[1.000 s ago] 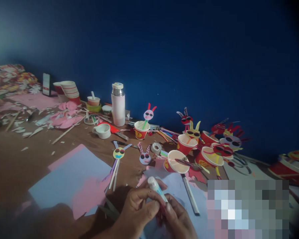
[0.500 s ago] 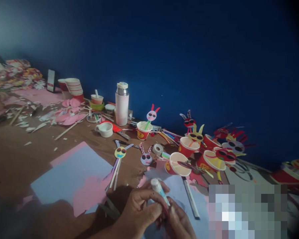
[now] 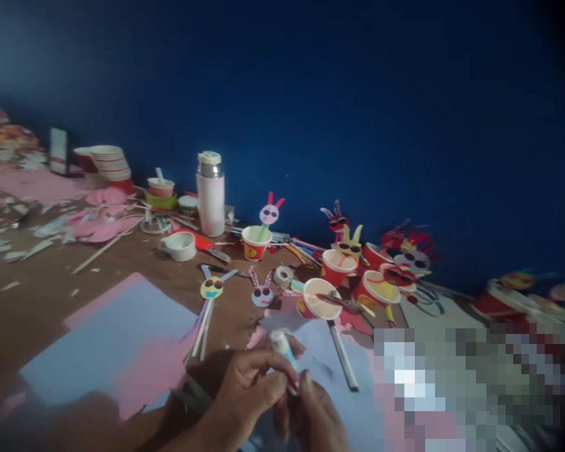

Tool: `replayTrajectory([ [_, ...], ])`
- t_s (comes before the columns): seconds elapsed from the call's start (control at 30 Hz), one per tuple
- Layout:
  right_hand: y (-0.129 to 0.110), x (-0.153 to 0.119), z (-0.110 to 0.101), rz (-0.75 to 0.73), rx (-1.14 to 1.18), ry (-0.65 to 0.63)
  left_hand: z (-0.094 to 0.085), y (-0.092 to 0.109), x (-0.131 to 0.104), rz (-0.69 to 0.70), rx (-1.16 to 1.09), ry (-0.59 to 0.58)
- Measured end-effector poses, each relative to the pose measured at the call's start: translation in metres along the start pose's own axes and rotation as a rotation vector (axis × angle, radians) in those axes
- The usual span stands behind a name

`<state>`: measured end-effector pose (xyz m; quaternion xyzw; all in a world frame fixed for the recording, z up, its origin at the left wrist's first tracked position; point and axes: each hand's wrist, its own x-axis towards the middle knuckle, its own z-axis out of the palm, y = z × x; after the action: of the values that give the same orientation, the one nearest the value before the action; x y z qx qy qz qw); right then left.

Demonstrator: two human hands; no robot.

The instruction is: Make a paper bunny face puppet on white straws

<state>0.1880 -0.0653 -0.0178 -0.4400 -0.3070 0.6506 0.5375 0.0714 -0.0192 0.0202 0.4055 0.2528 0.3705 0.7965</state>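
Observation:
At the bottom centre, my left hand (image 3: 249, 389) is closed, with its thumb and fingers pinching a small dark red piece (image 3: 292, 383). Beside it my right hand (image 3: 317, 408) is closed too, its fingertips meeting the left ones around the same spot. A white and light-blue glue tube (image 3: 282, 346) stands up tilted between the hands; which fingers bear it is hard to tell. Under the hands lies a pale blue sheet (image 3: 353, 408). Two paper rabbit faces, one yellow (image 3: 211, 287) and one lilac (image 3: 262, 296), lie just beyond.
Blue and pink sheets (image 3: 108, 339) lie on the left. Behind are a white mug (image 3: 181, 246), a pink flask (image 3: 211, 201), stacked cups (image 3: 110, 166) and paper scraps. Red cups (image 3: 319, 299) with paper faces stand to the right, near a narrow white-and-black strip (image 3: 343, 356).
The view has turned right, so the table's items sit further left. Both hands remain together at the glue tube, and the small red piece shows more clearly between the fingertips.

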Motion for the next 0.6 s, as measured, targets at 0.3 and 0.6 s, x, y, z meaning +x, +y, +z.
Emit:
replayTrajectory([
  [0.3,-0.017,0.001,-0.002,-0.049,0.056,-0.087,-0.006,-0.006,0.009,-0.110,0.046,0.252],
  [0.6,-0.023,-0.008,-0.007,-0.295,-0.363,0.063,-0.008,0.001,0.015,-0.139,0.036,0.383],
])
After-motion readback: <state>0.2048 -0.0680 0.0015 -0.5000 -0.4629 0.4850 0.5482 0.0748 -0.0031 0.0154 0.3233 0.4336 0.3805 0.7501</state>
